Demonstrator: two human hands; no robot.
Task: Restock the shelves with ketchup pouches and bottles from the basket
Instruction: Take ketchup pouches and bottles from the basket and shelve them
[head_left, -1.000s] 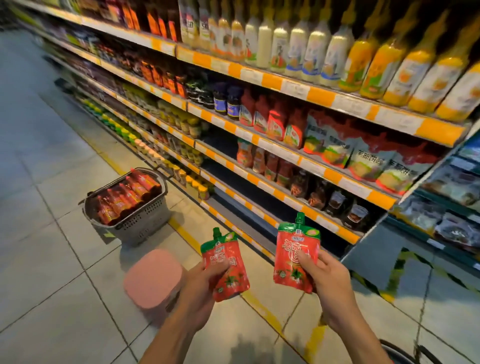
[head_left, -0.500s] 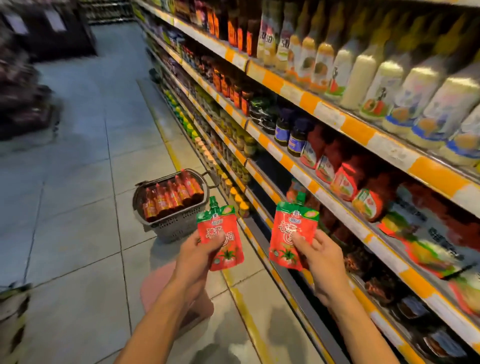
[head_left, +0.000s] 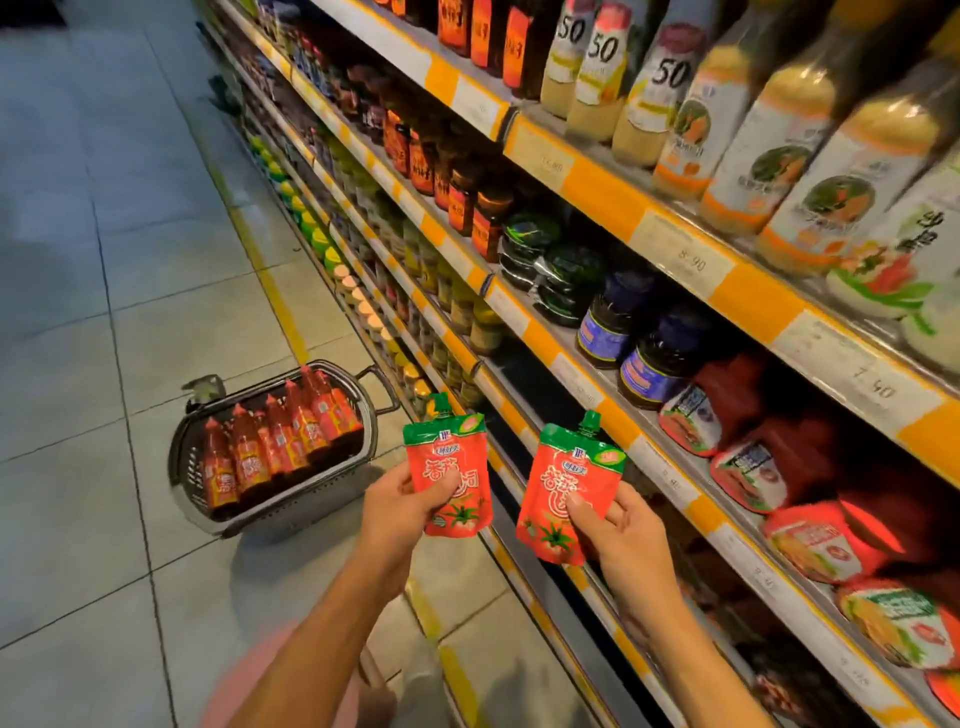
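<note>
Two ketchup pouches are in view, one per hand, both red with a green top band and a green spout cap. The left pouch (head_left: 451, 475) stands nearly upright; the right pouch (head_left: 566, 488) tilts a little to the left, and the two are near each other but apart. On the tiled floor (head_left: 78, 338) sits one grey basket (head_left: 208, 483) with its handles folded out, and in it lie about six red ketchup bottles (head_left: 283, 441) side by side, caps pointing away (the exact count is hard to tell where they overlap).

The shelves (head_left: 587, 179) run along the right, each front edge lined with orange and white price strips. Red pouches (head_left: 748, 457) already lie along the shelf level just right of the held pair, beside dark jars (head_left: 618, 322). The aisle floor to the left of the basket is open, and a yellow line runs along the shelf base. A pink blurred shape (head_left: 260, 675) shows under the left forearm.

The left hand (head_left: 400, 506) grips the left pouch at its lower left side, thumb across the front and fingers curled behind. The right hand (head_left: 613, 530) pinches the right pouch at its lower right edge, thumb pressed on the front.
</note>
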